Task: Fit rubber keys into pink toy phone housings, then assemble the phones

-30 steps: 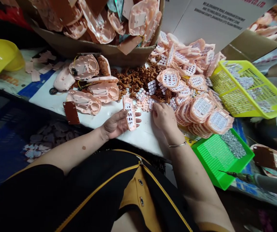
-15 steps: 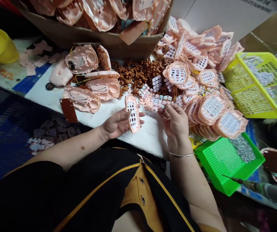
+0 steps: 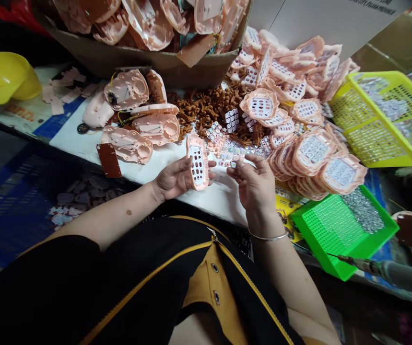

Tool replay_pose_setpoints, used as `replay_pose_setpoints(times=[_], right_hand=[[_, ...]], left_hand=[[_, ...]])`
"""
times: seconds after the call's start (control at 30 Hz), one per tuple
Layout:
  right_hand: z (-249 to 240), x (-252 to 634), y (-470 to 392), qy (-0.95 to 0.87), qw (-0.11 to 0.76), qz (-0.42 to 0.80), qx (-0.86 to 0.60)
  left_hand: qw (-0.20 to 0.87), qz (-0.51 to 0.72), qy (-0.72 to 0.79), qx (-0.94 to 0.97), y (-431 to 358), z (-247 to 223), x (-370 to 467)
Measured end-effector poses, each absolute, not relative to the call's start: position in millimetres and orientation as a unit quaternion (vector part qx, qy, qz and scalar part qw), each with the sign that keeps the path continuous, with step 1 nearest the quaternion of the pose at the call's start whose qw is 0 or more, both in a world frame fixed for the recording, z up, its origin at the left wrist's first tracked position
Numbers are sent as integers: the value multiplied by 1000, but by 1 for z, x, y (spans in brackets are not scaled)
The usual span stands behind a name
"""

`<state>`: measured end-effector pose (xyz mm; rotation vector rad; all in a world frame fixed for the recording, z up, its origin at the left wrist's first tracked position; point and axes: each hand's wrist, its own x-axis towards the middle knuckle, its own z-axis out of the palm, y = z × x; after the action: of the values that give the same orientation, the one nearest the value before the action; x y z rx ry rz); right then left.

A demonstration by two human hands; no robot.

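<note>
My left hand (image 3: 177, 178) is closed around a pink plastic shell (image 3: 197, 163), whose white inner face has rows of oval holes. To its right, my right hand (image 3: 254, 179) pinches a small sheet of white button keys (image 3: 229, 158) between thumb and fingers. Under and behind that sheet lies a heap of small pink pieces (image 3: 215, 145) and more key sheets (image 3: 232, 120). Brown plastic parts (image 3: 206, 108) are piled farther back. A stack of pink shells with white key panels (image 3: 315, 148) stands right of my right hand.
Pink shell halves with wires (image 3: 126, 143) lie at left beside a brown plate (image 3: 109, 160). A cardboard box (image 3: 137, 60) of shells stands behind. At right are a yellow basket (image 3: 371, 129), a green basket (image 3: 321, 244) with screws (image 3: 364, 213) and an electric screwdriver (image 3: 389, 270).
My right hand has moved slightly left with the key sheet, which now sits nearer the shell. The shell stays in my left hand. The whole view has shifted a little.
</note>
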<state>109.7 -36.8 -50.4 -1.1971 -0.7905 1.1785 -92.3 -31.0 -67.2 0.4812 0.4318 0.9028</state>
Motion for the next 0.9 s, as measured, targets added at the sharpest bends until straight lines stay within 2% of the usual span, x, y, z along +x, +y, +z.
replay_pose_setpoints(times=[0.13,0.3,0.4,0.6,0.67,0.77,0.9], right_hand=[[-43,113,-40,-441,543,446,-557],[-42,114,-38,-488,441,528,-538],[-45,108,-37,-458,470,553,-514],[-55,95,-43,-374,515,594,-491],[-57,93,-46,-381,562,533,-506],[-53,92,-48,-462,597,372,-540],[-39,88,-55,-659,519,159,-520]], left_hand=[[844,423,206,257,-34,-64,-94],[864,338,198,317,-36,-62,-93],[870,327,195,313,-34,-64,-93],[851,430,215,211,-30,-70,-94],[852,434,213,200,-30,-70,-94],[857,428,205,200,-30,-69,-93],[868,408,193,207,-31,-68,-92]])
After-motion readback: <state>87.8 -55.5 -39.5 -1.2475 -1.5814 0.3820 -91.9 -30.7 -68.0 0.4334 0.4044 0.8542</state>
